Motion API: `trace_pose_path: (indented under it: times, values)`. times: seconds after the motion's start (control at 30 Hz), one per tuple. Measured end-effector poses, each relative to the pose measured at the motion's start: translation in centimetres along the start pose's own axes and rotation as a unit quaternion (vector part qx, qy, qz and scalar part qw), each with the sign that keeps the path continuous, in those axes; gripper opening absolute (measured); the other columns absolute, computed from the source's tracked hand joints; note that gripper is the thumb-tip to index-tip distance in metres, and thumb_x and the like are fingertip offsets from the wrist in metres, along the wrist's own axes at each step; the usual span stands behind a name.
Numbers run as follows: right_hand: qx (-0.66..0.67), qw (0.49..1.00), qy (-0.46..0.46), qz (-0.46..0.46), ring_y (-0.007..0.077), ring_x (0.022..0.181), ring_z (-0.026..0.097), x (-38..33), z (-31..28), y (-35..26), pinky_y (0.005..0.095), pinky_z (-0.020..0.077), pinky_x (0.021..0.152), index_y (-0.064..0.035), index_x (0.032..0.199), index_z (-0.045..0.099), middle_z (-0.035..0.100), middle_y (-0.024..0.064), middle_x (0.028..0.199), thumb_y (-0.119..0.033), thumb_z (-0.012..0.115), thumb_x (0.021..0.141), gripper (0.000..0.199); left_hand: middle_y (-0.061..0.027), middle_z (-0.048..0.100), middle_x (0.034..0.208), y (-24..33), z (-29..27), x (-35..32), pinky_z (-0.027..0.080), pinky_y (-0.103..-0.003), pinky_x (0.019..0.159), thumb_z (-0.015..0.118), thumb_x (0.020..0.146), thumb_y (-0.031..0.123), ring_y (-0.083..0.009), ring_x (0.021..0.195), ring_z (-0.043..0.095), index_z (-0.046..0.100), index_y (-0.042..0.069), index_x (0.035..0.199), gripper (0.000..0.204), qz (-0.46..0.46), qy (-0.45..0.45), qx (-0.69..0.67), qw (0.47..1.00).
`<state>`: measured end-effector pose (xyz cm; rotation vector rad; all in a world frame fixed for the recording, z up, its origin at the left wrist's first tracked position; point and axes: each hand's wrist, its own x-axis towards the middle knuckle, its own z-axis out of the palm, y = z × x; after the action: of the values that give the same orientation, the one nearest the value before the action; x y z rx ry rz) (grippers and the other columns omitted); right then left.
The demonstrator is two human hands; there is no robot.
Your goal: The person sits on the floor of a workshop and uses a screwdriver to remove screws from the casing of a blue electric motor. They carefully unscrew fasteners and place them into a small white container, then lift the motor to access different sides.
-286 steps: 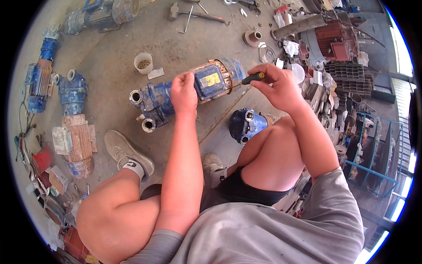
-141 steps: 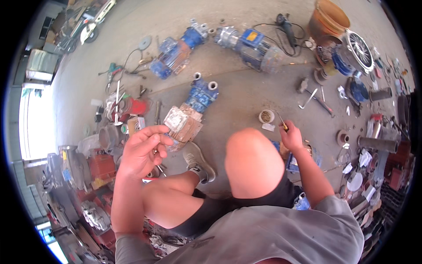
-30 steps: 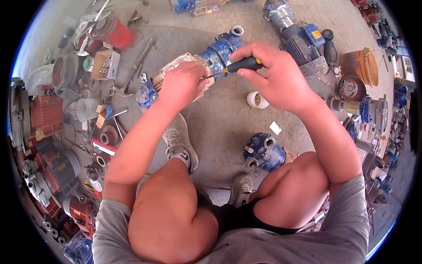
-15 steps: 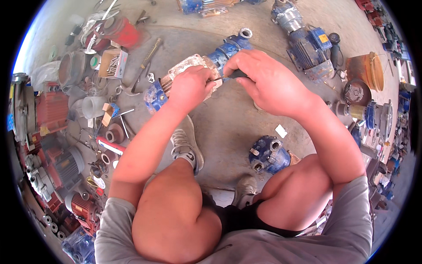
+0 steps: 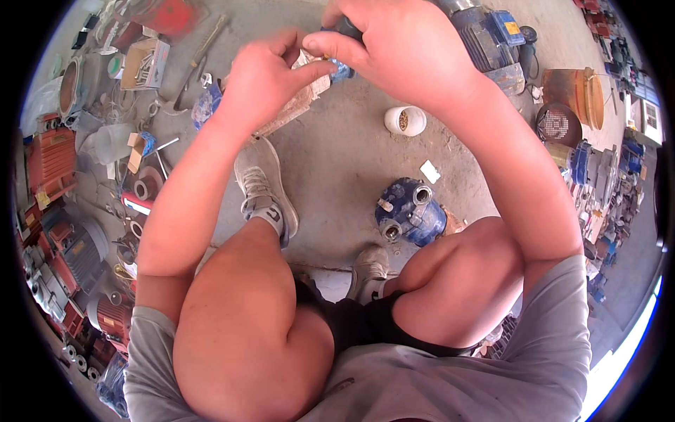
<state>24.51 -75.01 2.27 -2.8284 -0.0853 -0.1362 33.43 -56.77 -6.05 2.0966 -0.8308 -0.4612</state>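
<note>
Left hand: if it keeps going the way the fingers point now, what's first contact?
Probably the right hand. The left hand points its fingers right and slightly up, fingertips already almost at the right thumb, with a small blue part between them. Depth is unclear.

Head fisheye, looking steeply down, close

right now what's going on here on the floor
A person squats on a concrete floor among scattered pump parts. Both hands are raised close together at the top of the view: the right hand grips a dark tool handle, while the left hand pinches at a small blue part between them. A pale finned casing shows just under the hands. A blue pump body lies by the right knee, and a white cup stands beyond it.
</note>
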Motion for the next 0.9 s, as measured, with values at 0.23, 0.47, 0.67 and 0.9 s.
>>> trace_pose_path:
  times: [0.23, 0.47, 0.67, 0.9]
  values:
    - [0.081, 0.995, -0.039, -0.031, 0.0417, 0.083, 0.071, -0.5, -1.2, -0.5, 0.0504, 0.0558, 0.073, -0.0011, 0.109, 0.059, 0.072, 0.0207, 0.086, -0.034, 0.066, 0.097, 0.036, -0.0016, 0.046, 0.066, -0.1, -0.4, 0.1, 0.039, -0.034, 0.058, 0.084, 0.084, 0.025, -0.0127, 0.062, 0.042, 0.070, 0.004, 0.095, 0.028, 0.023, -0.025, -0.024, 0.999]
    - [0.002, 0.994, -0.089, 0.070, 0.0392, 0.085, 0.071, 0.6, -2.0, -2.1, 0.0459, 0.0568, 0.075, -0.0010, 0.101, 0.066, 0.071, 0.0205, 0.087, -0.033, 0.070, 0.095, 0.033, -0.0035, 0.044, 0.065, -0.2, 0.0, -0.1, 0.038, -0.035, 0.057, 0.083, 0.085, 0.024, -0.0138, 0.062, 0.039, 0.069, 0.004, 0.093, 0.025, 0.056, 0.005, -0.054, 0.997]
    - [0.246, 0.968, -0.006, -0.043, 0.0337, 0.090, 0.071, -0.2, -2.7, -0.8, 0.0408, 0.0568, 0.077, -0.0025, 0.112, 0.070, 0.071, 0.0196, 0.094, -0.022, 0.072, 0.092, 0.028, -0.0032, 0.045, 0.064, 0.0, -0.6, -0.5, 0.038, -0.035, 0.057, 0.083, 0.086, 0.024, -0.0138, 0.062, 0.040, 0.069, 0.002, 0.093, 0.027, 0.026, -0.007, -0.064, 0.998]
    - [0.135, 0.990, 0.022, -0.029, 0.0348, 0.080, 0.071, 0.2, -2.5, -1.1, 0.0408, 0.0560, 0.070, -0.0041, 0.094, 0.071, 0.071, 0.0170, 0.083, -0.028, 0.078, 0.087, 0.026, -0.0019, 0.048, 0.066, 0.5, -1.3, -0.4, 0.040, -0.033, 0.059, 0.085, 0.084, 0.024, -0.0127, 0.063, 0.043, 0.070, 0.003, 0.096, 0.029, 0.048, -0.029, -0.067, 0.996]
